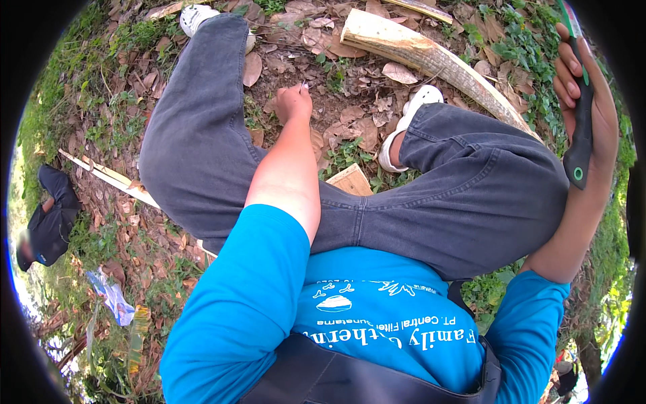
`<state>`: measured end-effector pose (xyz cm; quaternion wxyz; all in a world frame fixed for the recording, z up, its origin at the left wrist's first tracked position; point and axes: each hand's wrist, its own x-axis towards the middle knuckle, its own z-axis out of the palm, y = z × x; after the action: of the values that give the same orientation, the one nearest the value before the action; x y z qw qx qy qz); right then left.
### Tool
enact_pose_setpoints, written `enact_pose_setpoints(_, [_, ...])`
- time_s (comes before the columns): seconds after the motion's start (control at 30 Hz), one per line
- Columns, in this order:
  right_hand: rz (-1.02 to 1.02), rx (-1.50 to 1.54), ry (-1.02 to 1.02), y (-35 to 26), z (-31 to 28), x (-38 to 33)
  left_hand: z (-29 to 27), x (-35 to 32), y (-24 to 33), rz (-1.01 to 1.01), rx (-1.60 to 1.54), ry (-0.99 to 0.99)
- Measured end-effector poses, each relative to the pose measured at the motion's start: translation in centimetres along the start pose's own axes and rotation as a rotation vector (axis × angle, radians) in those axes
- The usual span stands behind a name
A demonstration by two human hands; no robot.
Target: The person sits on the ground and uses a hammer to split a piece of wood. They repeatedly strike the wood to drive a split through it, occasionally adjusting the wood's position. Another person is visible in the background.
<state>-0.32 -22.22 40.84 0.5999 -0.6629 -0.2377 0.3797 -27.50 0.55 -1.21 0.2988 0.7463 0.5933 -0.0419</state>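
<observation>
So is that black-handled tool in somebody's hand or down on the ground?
In a hand: the right hand holds the black-handled tool up off the ground, its handle lying along the palm.

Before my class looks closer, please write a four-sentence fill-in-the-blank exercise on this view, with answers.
The black-handled tool is held by the ____.
The curved piece of wood lies nearer the ____ shoe than the other.
The shirt is coloured ____.
Dry brown ____ lie on the ground around the left hand.

Missing words: right hand; right; blue; leaves.
</observation>
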Motion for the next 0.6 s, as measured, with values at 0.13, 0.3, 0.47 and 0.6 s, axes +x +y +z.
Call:
enact_pose_setpoints(0.13, [0.006,-0.008,0.062,0.0,0.7,-0.2,-0.8,-1.1,1.4,0.011,0.168,0.115])
enact_pose_setpoints(0.3, [-0.009,-0.004,0.056,0.0,0.6,-0.4,-0.1,0.1,0.2,0.031,0.019,0.134])
enact_pose_setpoints(0.47, [-0.008,-0.023,0.104,-0.1,0.8,-0.4,0.0,0.6,0.2,0.075,-0.193,0.128])
enact_pose_setpoints(0.6, [-0.014,-0.034,0.077,0.0,0.1,-0.5,-0.8,0.0,1.8,0.08,-0.378,0.093])
